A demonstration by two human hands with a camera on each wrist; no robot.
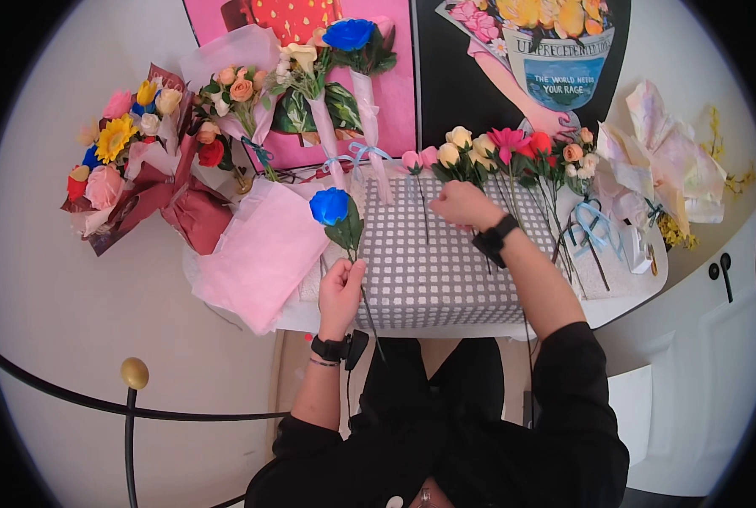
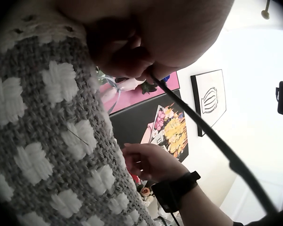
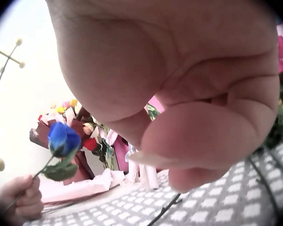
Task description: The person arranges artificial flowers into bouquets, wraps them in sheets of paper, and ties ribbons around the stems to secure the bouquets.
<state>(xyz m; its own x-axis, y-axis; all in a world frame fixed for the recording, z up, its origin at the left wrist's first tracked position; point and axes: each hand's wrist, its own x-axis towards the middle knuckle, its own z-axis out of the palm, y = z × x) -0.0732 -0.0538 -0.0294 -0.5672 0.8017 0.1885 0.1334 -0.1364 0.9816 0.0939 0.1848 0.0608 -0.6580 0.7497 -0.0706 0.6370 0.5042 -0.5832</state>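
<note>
My left hand [image 1: 341, 298] grips the green stem of a blue rose [image 1: 329, 209], which stands upright above the fist, and the lower stem hangs past the table edge. In the left wrist view a dark stem [image 2: 212, 136] comes out from the fingers. My right hand [image 1: 465, 206] is over the checked cloth with its fingers bent, between a pink flower [image 1: 413, 161] and some cream roses [image 1: 458, 138]. A thin stem [image 3: 164, 211] shows just below its fingertips in the right wrist view; whether they touch it is unclear.
Pink wrapping paper [image 1: 263, 254] lies left on the table. A dark-red wrapped bouquet [image 1: 196, 212] and smaller bouquets stand at the back left. Loose red and magenta flowers [image 1: 509, 142] lie right of my right hand, with a pale wrapped bunch [image 1: 661, 169] beyond.
</note>
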